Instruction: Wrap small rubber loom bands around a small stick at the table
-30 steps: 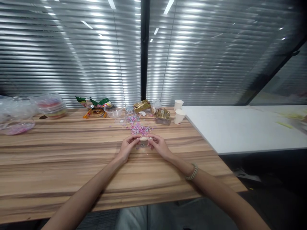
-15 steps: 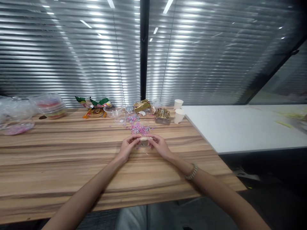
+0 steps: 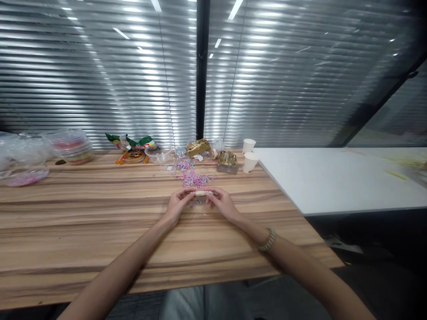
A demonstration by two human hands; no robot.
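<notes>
A short, pale cream strip (image 3: 201,193) stretches between my two hands just above the table; its exact kind is too small to make out. My left hand (image 3: 178,205) pinches its left end between thumb and fingers. The right end is pinched by my right hand (image 3: 223,204), with a beaded bracelet (image 3: 267,240) on that wrist. Right behind the fingers lies a loose pile of small pink, purple and whitish pieces (image 3: 196,179). A small pale loop (image 3: 199,202) rests on the wood below the strip.
Behind the pile stand a clear plastic bowl (image 3: 158,154), a small clear tub (image 3: 182,155), gold packages (image 3: 227,161) and two paper cups (image 3: 250,162). Snack bags (image 3: 135,143) and stacked plastic containers (image 3: 71,144) are farther left. A white table (image 3: 333,178) adjoins on the right.
</notes>
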